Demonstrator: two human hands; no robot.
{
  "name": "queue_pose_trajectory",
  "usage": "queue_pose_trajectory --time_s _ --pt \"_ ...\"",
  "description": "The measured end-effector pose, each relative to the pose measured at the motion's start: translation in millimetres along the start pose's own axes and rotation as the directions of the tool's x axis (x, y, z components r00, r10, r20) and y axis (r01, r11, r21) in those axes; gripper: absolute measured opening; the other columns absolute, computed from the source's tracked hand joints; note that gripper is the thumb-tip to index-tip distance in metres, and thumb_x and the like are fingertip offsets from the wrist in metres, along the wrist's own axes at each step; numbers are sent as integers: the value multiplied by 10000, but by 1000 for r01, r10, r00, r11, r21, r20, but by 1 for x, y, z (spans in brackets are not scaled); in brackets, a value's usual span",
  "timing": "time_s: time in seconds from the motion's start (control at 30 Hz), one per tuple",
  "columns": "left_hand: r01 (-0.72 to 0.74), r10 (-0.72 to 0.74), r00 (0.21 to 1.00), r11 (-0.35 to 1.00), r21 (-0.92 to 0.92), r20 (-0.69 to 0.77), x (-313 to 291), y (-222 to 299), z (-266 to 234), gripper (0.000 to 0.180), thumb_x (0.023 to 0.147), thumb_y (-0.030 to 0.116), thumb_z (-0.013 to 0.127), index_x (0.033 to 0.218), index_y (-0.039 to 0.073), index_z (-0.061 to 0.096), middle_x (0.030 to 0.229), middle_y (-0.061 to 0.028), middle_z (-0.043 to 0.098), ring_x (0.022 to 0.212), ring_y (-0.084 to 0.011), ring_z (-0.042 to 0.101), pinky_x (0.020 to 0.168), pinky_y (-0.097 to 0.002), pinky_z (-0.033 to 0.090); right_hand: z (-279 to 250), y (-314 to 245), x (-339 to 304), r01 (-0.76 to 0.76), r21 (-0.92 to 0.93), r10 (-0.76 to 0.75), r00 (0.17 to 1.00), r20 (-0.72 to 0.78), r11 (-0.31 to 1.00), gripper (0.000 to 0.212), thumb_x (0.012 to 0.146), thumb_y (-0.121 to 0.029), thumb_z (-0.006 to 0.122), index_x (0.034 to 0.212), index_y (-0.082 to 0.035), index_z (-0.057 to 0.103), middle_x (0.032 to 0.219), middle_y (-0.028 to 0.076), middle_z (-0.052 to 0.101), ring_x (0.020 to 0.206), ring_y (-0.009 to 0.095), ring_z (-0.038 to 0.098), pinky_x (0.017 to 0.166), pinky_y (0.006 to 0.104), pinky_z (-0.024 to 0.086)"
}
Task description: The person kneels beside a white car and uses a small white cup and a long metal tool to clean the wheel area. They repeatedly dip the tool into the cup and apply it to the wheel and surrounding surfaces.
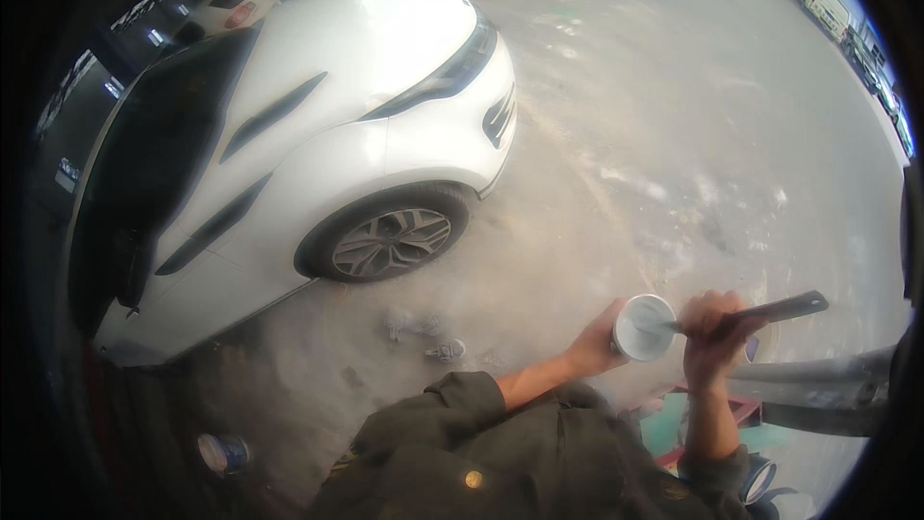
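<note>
Two grips, frame's lower right: clasping cup [630, 349] in left hand [598, 338], seemingly steadying it against scraper [780, 310] clenched in right hand [713, 332].

From the wearer's head, the single wide fisheye view looks forward and down past a dark olive cloth jacket [520, 453] at the lower edge; a round white cup [630, 352] is close, a glossy white car [308, 164] farther off, ahead and left.
</note>
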State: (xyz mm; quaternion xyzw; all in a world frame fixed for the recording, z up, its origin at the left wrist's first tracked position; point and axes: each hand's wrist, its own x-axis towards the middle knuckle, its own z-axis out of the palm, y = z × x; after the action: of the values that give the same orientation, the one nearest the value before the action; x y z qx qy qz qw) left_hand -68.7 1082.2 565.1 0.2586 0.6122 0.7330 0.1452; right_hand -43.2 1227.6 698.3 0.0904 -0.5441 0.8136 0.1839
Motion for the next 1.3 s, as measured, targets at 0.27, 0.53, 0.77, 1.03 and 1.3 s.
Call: queue_pose_trajectory --time_s 0.27,0.53,0.77,1.03,1.3 --pt "-57 91 966 988 145 -243 174 -28 30 702 675 107 845 1289 69 507 1203 -131 551 1138 -318 531 982 -402 428 -98 -3 195 -35 100 19 988 154 994 676 974 -706 299 680 -103 384 561 5 344 462 152 304 495 317 301" --pt "67 122 794 956 286 -596 383 -88 7 727 643 149 877 1269 89 512 1196 -161 595 1101 -386 580 921 -452 485 -146 73 373 -87 52 85 995 43 995 652 972 -700 313 721 -101 377 590 -3 319 524 140 316 539 296 300" --pt "-123 177 943 972 198 -283 608 -81 -53 669 665 118 852 1260 78 548 1157 -162 644 1092 -357 618 899 -415 509 -183 91 568 40 -176 26 935 354 984 700 966 -697 315 711 -63 467 548 23 436 466 145 434 436 288 322" --pt "58 -63 975 998 27 212 786 -114 -168 687 679 155 878 1287 85 566 1154 -63 666 1097 -176 616 920 -357 501 -208 167 829 -281 -227 341 476 811 932 849 915 -792 256 628 -43 534 485 -5 489 434 103 445 436 252 353" --pt "141 -38 902 968 209 -430 1017 -173 -287 612 717 138 855 1233 15 550 1160 -76 640 1057 -180 620 905 -341 500 -223 289 1081 -236 -197 304 819 487 952 818 972 -733 229 677 -37 541 536 -8 463 498 84 446 468 235 339"
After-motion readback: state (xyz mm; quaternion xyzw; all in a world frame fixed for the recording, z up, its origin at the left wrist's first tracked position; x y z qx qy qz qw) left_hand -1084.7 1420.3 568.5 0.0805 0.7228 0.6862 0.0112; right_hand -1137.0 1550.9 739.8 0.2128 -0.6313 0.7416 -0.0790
